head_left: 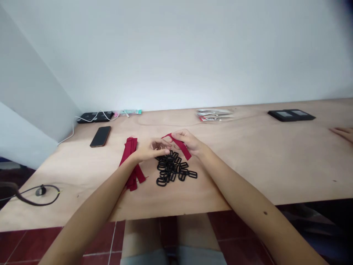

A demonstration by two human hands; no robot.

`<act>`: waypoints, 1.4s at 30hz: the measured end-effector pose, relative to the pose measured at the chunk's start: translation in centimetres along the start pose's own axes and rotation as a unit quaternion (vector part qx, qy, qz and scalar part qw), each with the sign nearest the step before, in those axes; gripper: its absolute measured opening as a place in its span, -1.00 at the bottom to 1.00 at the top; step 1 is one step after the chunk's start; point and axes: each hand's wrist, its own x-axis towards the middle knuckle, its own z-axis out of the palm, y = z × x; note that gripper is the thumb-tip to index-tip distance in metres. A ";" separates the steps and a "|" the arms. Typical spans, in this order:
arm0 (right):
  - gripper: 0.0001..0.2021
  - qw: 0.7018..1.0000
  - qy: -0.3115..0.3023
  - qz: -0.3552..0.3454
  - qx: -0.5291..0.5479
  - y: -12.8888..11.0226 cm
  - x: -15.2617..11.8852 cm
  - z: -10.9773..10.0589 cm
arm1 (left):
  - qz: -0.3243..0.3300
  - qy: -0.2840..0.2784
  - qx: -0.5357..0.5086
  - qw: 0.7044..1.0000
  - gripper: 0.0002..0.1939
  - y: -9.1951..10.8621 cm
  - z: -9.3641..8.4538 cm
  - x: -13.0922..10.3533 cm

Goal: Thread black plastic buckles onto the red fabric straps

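Ribbon of flat red cloth (184, 149) pinched in right hand (190, 140)

It slants down to the right, just beyond black, plastic-looking hooks and loops (170, 166). The left hand (152, 149) curls nearer them; I can't tell if it holds one.

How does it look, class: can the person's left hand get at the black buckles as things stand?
Probably yes: the left hand is right at the far side of the black buckles, with no barrier visible. The right hand, holding a red strip, leaves most of the pile uncovered.
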 end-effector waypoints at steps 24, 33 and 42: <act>-0.39 0.991 0.077 -0.024 -0.103 5.1 2.8 -0.5 | -0.119 0.339 -0.102 0.928 -0.79 5.2 -7.2 -5.9; -0.38 0.991 0.081 -0.023 -0.107 5.2 2.8 -0.1 | -0.110 0.340 0.314 0.880 -0.51 -1.9 -6.0 -11.4; -0.37 0.980 0.172 -0.076 -0.070 5.2 1.2 0.2 | -0.086 0.180 0.457 0.867 -0.52 -3.1 -2.1 -9.5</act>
